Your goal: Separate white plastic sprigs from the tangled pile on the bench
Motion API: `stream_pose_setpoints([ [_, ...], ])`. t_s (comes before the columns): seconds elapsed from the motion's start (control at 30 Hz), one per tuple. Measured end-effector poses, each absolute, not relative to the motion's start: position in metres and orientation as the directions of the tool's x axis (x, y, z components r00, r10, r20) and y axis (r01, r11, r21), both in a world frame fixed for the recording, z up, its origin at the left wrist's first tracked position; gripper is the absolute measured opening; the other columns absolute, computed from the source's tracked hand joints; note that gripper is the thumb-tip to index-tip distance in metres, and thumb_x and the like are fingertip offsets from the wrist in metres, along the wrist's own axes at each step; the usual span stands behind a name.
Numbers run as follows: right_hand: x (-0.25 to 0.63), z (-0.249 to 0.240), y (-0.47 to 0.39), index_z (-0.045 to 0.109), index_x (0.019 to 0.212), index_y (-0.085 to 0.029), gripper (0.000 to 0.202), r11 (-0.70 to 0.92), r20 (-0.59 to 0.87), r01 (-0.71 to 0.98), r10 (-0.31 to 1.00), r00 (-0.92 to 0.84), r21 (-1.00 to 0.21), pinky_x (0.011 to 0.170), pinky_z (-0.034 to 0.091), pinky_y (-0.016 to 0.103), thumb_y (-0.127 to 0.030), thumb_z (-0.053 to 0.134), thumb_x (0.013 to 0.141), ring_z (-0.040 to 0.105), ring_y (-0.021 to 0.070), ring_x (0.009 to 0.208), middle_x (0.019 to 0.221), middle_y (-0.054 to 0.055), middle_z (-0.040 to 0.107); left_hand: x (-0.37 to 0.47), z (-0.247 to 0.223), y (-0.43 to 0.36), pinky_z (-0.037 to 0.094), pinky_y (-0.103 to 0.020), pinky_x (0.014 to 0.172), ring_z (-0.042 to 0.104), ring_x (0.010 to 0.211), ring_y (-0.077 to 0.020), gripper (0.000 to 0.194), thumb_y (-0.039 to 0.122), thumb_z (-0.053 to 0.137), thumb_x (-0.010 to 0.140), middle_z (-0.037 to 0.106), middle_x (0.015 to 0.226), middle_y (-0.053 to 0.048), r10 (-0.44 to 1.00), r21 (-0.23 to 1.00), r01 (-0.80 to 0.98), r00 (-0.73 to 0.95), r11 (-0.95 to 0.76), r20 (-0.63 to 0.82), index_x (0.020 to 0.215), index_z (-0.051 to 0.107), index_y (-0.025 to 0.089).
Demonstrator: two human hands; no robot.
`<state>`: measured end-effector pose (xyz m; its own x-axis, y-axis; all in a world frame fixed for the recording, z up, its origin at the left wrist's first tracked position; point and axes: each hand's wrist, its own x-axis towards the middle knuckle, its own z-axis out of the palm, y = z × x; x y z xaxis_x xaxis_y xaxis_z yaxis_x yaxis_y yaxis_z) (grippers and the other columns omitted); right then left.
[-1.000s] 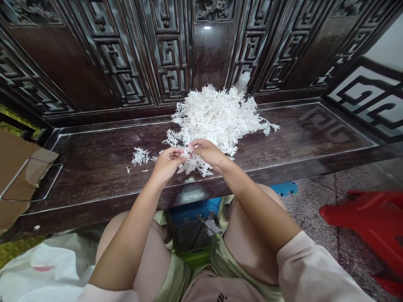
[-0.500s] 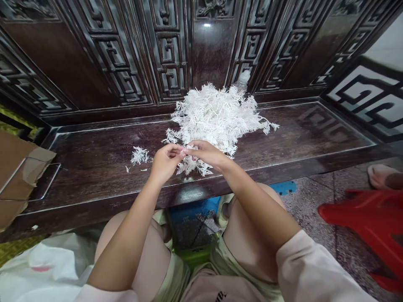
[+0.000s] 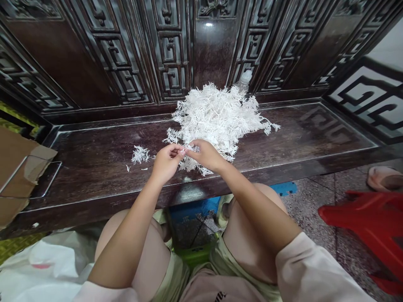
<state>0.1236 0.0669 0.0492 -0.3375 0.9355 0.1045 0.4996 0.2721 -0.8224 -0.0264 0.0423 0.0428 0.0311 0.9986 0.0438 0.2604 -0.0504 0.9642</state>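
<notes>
A big heap of white branching plastic pieces lies on the dark wooden bench. At the heap's front edge my left hand pinches a small white piece between thumb and fingers. My right hand meets it fingertip to fingertip, closed on a white piece too; whether both hold the same one is too small to tell. More white sprigs show beneath and behind my right hand. A small separate cluster of white pieces lies left of my left hand.
Behind the heap stands a clear bottle against the carved wooden backrest. Cardboard and a metal wire frame are at the far left. A red plastic stool and a shoe are on the floor at right.
The fingers of my right hand have shifted slightly and curl closer around the white piece. My left hand has hardly moved. The whole view has shifted very slightly.
</notes>
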Motion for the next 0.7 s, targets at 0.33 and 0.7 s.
stream_pose_setpoints([
  [0.33,0.121,0.053,0.067,0.042,0.054,-0.017,0.028,0.279,0.095,0.421,0.909,-0.407,-0.863,0.055,0.025,0.023,-0.036,0.047,0.074,0.031,0.0082,0.055,0.054,-0.004,0.032,-0.027,0.041,0.046,0.042,-0.025,0.063,0.053,0.065,-0.0124,0.011,0.023,0.064,0.064,0.061,0.068,-0.002,0.999,0.996,0.081,0.003,-0.046,0.046,0.071,0.062,0.015],
  [0.7,0.107,0.049,0.069,0.033,0.052,-0.018,0.028,0.353,0.246,0.522,0.932,-0.265,-0.777,0.060,0.029,0.025,-0.029,0.047,0.074,0.037,0.0110,0.062,0.058,-0.002,0.037,-0.011,0.036,0.045,0.045,-0.029,0.070,0.058,0.072,-0.0153,0.011,0.024,0.063,0.065,0.065,0.074,-0.004,0.972,0.993,0.059,-0.204,-0.105,0.115,0.072,0.064,0.015],
])
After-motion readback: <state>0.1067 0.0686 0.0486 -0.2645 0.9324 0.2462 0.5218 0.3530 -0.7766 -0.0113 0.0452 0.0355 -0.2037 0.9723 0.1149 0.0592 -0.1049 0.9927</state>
